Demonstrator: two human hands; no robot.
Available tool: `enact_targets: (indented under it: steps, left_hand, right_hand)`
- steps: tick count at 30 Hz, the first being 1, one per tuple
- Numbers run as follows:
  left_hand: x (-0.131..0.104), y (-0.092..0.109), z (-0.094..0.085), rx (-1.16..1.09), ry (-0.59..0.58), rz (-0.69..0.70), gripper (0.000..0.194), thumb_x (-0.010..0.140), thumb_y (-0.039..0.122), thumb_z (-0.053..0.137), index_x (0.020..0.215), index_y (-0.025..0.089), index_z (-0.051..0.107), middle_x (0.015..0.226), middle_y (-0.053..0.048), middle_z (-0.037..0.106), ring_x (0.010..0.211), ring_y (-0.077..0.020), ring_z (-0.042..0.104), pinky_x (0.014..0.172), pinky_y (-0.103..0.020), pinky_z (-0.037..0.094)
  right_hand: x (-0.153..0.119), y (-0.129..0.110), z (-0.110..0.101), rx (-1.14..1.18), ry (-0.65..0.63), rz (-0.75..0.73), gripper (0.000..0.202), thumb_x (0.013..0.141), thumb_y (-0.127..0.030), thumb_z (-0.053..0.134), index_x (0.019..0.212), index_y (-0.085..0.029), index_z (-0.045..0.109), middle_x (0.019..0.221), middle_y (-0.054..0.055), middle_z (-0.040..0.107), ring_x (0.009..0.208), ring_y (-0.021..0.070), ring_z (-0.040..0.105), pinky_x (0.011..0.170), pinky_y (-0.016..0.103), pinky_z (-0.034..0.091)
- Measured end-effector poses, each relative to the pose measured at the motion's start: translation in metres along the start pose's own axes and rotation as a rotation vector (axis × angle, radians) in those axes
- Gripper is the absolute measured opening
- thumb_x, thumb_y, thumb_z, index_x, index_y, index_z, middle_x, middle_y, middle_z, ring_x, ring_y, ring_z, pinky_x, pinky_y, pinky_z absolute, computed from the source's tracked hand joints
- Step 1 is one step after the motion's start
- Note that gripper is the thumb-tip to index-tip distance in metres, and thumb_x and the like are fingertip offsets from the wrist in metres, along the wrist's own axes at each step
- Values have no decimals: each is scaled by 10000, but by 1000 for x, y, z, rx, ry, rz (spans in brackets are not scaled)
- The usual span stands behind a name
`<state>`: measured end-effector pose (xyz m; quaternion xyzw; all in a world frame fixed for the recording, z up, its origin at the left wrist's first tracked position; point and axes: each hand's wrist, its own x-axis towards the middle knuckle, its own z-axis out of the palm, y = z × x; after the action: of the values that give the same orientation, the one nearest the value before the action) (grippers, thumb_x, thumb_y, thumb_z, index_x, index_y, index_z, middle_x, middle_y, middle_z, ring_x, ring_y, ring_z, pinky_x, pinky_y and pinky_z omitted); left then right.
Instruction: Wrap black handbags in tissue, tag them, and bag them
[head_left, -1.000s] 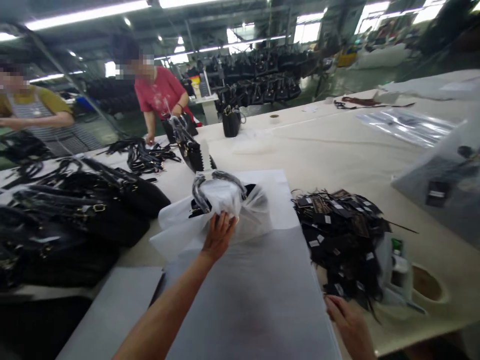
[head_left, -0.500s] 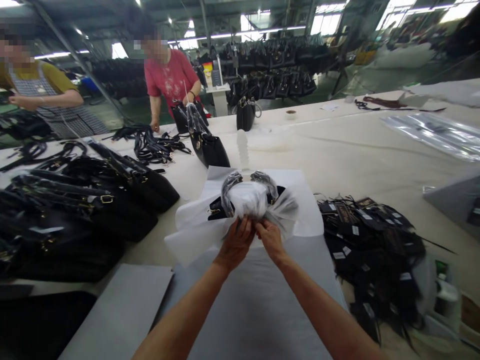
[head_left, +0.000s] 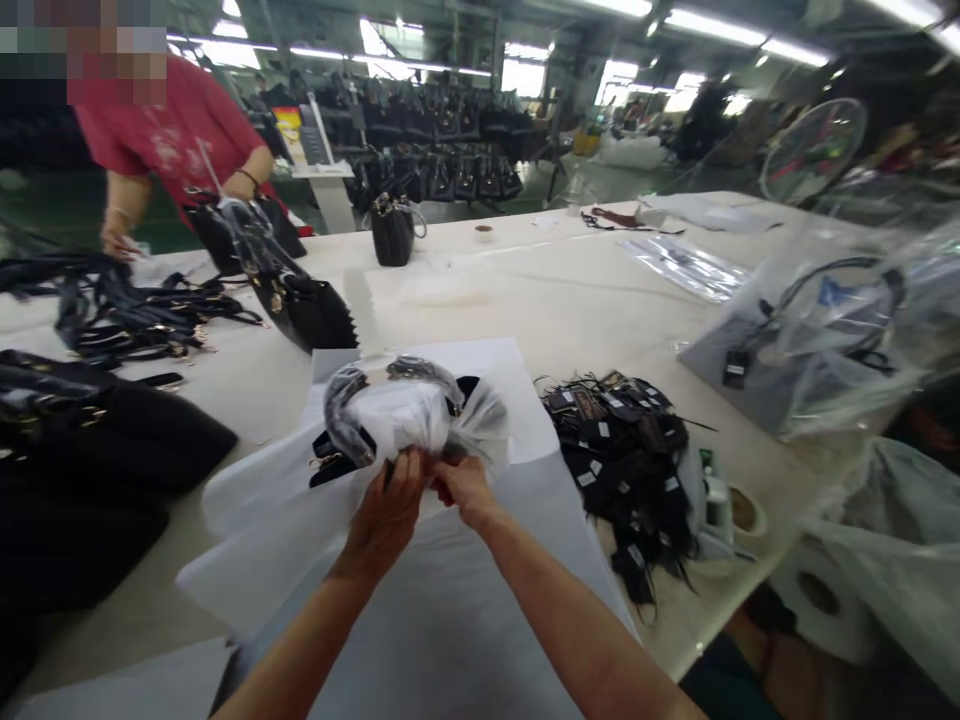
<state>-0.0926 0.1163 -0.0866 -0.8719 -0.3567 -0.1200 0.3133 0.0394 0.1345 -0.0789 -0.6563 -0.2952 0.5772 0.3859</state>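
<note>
A black handbag lies on white wrapping sheets in front of me, its handles covered in clear plastic. White wrapping paper bulges between the handles and gathers into a bunch at its near side. My left hand is closed at the left of that bunch, fingers curled against it. From the right, my right hand pinches the same gathered part, its fingertips almost meeting the left ones. The fingertips are partly hidden in the folds. Under my forearms lies a pale sheet.
Black hang tags are heaped to the right, near a plastic-covered bag. Black handbags crowd the left, with straps behind. Another handbag leans beyond the sheets. A person in red stands across the table.
My view has swung to the right, so the scene sits further left and more of the right side shows. Both hands stay closed at the gathered wrapping paper.
</note>
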Motion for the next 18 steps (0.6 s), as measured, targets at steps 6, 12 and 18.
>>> enact_targets:
  steps: [6,12,18]
  left_hand:
    - [-4,2,11,-51,-7,-28,510,876,99,350,1372,-9,300,1314,-210,489,1206,-308,448,1003,-464,325]
    - [-2,-4,13,-42,-2,48,560,877,120,378,1390,-42,221,1320,-243,468,1188,-328,451,1004,-474,290]
    - [-1,-2,1,-243,24,-88,581,890,118,390,1430,69,180,1330,-205,476,1230,-309,428,1055,-476,271]
  right_hand:
    - [6,10,-8,-53,47,-2,336,619,-453,717,519,-167,570,363,-55,464,318,78,428,301,181,302]
    - [15,40,-18,-558,158,-223,420,754,-501,612,459,-207,558,405,-33,510,441,101,538,405,186,351]
    - [4,66,-120,-799,446,-370,226,857,-323,519,740,-195,663,715,47,661,675,172,612,576,251,432]
